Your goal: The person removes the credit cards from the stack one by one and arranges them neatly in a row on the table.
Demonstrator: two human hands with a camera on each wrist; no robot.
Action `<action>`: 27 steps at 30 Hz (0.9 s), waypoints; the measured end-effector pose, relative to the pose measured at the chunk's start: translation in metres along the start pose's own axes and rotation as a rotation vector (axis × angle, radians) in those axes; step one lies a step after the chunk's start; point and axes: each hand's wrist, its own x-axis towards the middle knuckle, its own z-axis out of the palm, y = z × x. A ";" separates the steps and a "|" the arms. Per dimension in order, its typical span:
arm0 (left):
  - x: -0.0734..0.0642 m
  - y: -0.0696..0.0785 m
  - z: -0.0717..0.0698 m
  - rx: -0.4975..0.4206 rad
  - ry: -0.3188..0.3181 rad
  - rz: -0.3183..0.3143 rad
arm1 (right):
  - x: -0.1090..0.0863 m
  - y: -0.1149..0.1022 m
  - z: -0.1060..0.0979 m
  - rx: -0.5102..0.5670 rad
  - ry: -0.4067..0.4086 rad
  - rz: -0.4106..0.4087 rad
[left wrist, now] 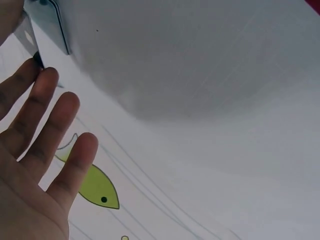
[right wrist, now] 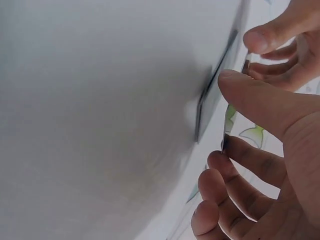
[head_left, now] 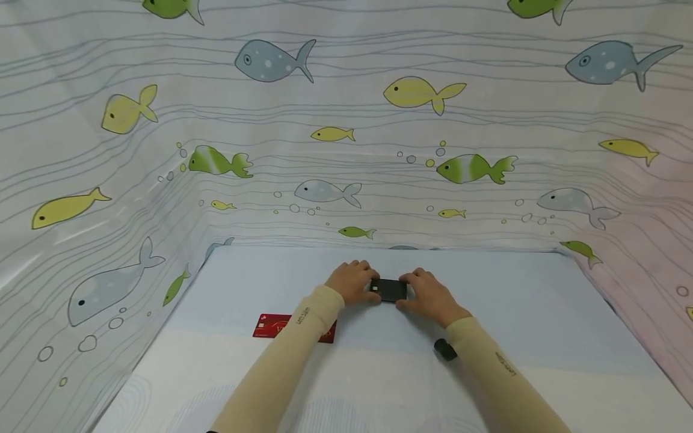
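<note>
A black card with a chip-like square (head_left: 390, 290) is between both hands, near the far side of the table. At its left end my left hand (head_left: 353, 282) pinches it with thumb and fingers. My right hand (head_left: 430, 296) pinches the opposite end. In the right wrist view the card (right wrist: 229, 120) appears nearly edge-on and glossy, raised off the surface, with the left hand (right wrist: 290, 45) at its far end. Below it lies a flat, dark-edged shape (right wrist: 212, 82) whose kind I cannot tell. The left wrist view shows only a corner of the card (left wrist: 29, 37).
A red card (head_left: 271, 326) lies on the table, partly hidden behind the left sleeve (head_left: 303, 337). Beside the right sleeve (head_left: 492, 361) is a small black object (head_left: 445, 350). Fish-patterned sheeting (head_left: 346, 156) encloses the pale tabletop (head_left: 514, 300) at the back and sides.
</note>
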 end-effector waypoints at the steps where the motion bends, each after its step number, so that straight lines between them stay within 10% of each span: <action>1: 0.000 0.000 -0.001 0.004 0.001 0.003 | 0.000 0.000 -0.001 -0.002 0.003 0.000; 27: -0.041 -0.003 -0.017 -0.067 0.184 0.139 | -0.028 -0.009 -0.019 -0.002 0.172 -0.213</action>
